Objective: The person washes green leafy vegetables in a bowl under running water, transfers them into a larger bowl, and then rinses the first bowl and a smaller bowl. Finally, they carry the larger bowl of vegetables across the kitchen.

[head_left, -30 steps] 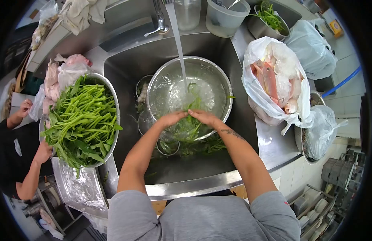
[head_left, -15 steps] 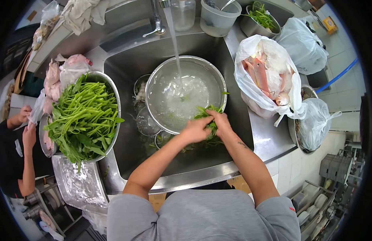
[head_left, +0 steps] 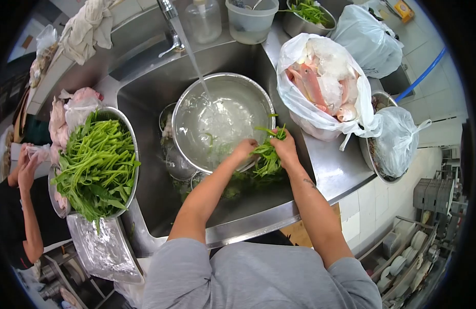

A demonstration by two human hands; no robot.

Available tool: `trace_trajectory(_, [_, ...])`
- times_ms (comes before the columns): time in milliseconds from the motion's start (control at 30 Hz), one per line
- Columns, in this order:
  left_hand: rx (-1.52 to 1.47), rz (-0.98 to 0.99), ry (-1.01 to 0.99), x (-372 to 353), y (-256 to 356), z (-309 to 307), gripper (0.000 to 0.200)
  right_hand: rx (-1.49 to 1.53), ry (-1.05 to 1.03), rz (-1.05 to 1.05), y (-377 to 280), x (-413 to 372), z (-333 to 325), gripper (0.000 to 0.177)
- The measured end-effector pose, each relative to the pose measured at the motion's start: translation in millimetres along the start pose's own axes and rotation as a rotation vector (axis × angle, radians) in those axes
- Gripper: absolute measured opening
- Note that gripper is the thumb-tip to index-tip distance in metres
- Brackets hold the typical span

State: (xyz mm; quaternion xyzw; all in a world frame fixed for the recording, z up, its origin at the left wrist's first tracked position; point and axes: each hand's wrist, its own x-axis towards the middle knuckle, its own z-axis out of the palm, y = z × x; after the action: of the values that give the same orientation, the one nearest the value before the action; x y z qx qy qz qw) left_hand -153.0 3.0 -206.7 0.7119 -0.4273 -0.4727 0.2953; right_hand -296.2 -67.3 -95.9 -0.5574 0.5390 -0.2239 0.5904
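My left hand [head_left: 244, 150] and my right hand [head_left: 285, 146] both grip a wet bunch of green leafy stems [head_left: 268, 154] at the right rim of a large steel bowl [head_left: 197, 85]. The bowl sits in the sink [head_left: 145, 98] and is full of water, with tap water [head_left: 191, 54] streaming into it. More greens lie in the sink bottom below the bunch.
A steel bowl heaped with greens [head_left: 96, 165] stands left of the sink. A white bag of pink fish [head_left: 320, 87] and other bags [head_left: 397, 141] sit on the right counter. Plastic containers [head_left: 251, 20] stand behind the sink. Another person's hands [head_left: 27, 165] work at far left.
My hands have left the middle of the bowl, moved to its right rim and lifted a bunch of greens out of the water. The view has shifted slightly.
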Motion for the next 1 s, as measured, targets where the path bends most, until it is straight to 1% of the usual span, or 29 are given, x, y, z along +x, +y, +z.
trace_trajectory(67, [0.076,0.103,0.098,-1.9,5.2,2.7,0.029,-0.017,0.023,-0.019,1.1,1.0,-0.2,0.037])
trace_trajectory(100, [0.057,0.002,0.273,-7.5,22.6,-3.4,0.027,-0.016,0.042,-0.039,2.3,0.9,0.9,0.038])
trace_trajectory(133, [0.073,0.143,0.412,-3.3,28.1,-9.1,0.026,-0.014,0.063,-0.058,3.9,0.8,2.7,0.04])
trace_trajectory(200, [0.098,0.435,0.685,13.8,32.0,-18.9,0.026,-0.087,0.058,0.009,5.9,4.2,3.3,0.042])
trace_trajectory(333, [0.182,0.248,0.078,16.0,46.2,8.0,0.023,-0.188,0.089,0.083,34.7,16.7,1.6,0.045])
trace_trajectory(367, [0.154,0.145,0.217,-0.1,56.5,24.0,0.017,-0.067,0.037,0.155,41.5,16.2,-0.5,0.046])
trace_trajectory(433, [0.092,0.196,0.227,-24.3,66.5,26.2,0.023,0.196,-0.073,0.283,44.2,20.5,3.7,0.049])
trace_trajectory(467, [0.066,0.217,0.226,-36.5,70.4,24.7,0.026,0.195,-0.105,0.378,30.3,14.5,3.4,0.049])
trace_trajectory(500, [-0.034,0.164,0.14,-47.4,80.2,18.4,0.029,0.195,-0.135,0.47,0.6,3.2,-1.3,0.05])
trace_trajectory(533, [-0.135,0.109,0.052,-59.6,91.2,10.4,0.033,0.192,-0.164,0.565,-15.9,-3.5,-3.9,0.05])
trace_trajectory(567, [-0.236,0.054,-0.035,-67.4,95.1,3.7,0.037,0.185,-0.133,0.53,-13.5,-2.8,-3.0,0.047])
trace_trajectory(667, [-0.185,0.187,-0.173,-71.9,78.6,-9.4,0.048,0.16,-0.04,0.422,0.0,1.4,-3.3,0.041])
trace_trajectory(700, [-0.213,0.193,-0.315,-88.6,106.2,-49.5,0.052,0.154,0.009,0.447,-2.9,0.9,-1.1,0.041])
trace_trajectory(767, [-0.028,0.181,-0.076,-53.1,68.4,-97.9,0.049,0.119,0.003,0.458,-3.7,2.9,-1.5,0.042])
trace_trajectory(800, [-0.432,0.061,0.317,-49.2,66.4,-127.9,0.035,0.103,0.0,0.466,-2.4,3.3,-2.2,0.042])
trace_trajectory(833, [-0.567,0.089,0.617,-28.3,53.3,-163.3,0.023,0.093,-0.035,0.443,-2.0,5.8,-2.6,0.043])
trace_trajectory(867, [-0.866,0.224,0.731,-14.4,42.8,-205.2,0.022,0.083,-0.069,0.422,-0.7,7.9,-3.4,0.044])
trace_trajectory(900, [-0.96,0.35,0.782,-0.3,35.8,-243.3,0.03,0.07,-0.103,0.407,3.3,8.3,-4.8,0.046])
trace_trajectory(933, [-1.035,0.248,0.982,-10.5,72.0,-261.3,0.038,0.071,-0.083,0.391,9.6,9.0,-4.1,0.046])
trace_trajectory(1000, [-0.91,0.357,0.956,-9.4,98.9,-292.2,0.044,0.068,-0.05,0.355,23.8,18.2,-0.9,0.048])
